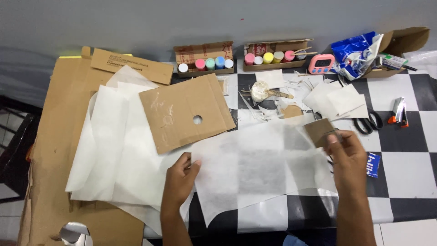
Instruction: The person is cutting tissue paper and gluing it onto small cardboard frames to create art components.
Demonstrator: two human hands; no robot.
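The left hand (182, 175) pinches the thin white paper sheet (255, 168) to keep it flat on the counter (409, 177). The right hand (348, 152) holds a small cardboard piece (318, 131) at its corner.

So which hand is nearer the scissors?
Right. The right hand, pinching a small cardboard piece and the tissue sheet, sits just below-left of the scissors. The left hand grips the sheet's opposite edge, far to the left.
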